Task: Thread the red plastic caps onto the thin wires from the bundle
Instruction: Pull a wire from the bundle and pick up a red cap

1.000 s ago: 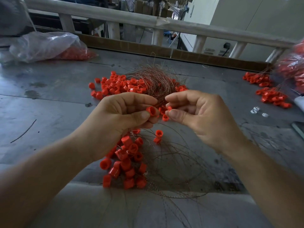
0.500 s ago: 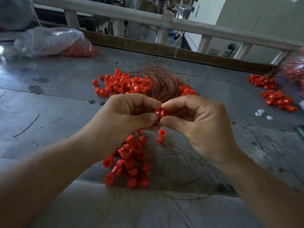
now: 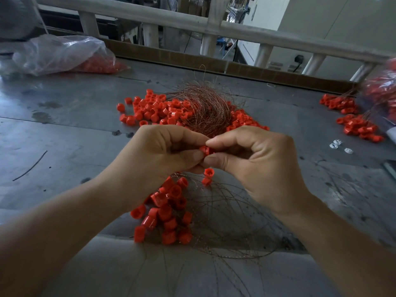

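Observation:
My left hand (image 3: 162,155) and my right hand (image 3: 255,159) meet fingertip to fingertip above the grey table (image 3: 64,146). Between their thumbs and forefingers they pinch one red cap (image 3: 206,150); any wire in the fingers is too thin to make out. Two more red caps (image 3: 207,176) dangle just below it. A cluster of threaded caps (image 3: 167,213) hangs under my left hand, with thin wire loops (image 3: 231,221) spreading to the right. Behind my hands lie the copper-coloured wire bundle (image 3: 205,106) and a pile of loose red caps (image 3: 154,110).
A clear plastic bag of red caps (image 3: 64,54) lies at the far left. More red caps (image 3: 353,118) and another bag (image 3: 383,86) sit at the right edge, near small white pieces (image 3: 338,145). A white railing (image 3: 214,26) runs behind the table. One stray wire (image 3: 30,166) lies at left.
My hands came together: the gap between them closed and both now pinch the same red cap. The view shifted slightly.

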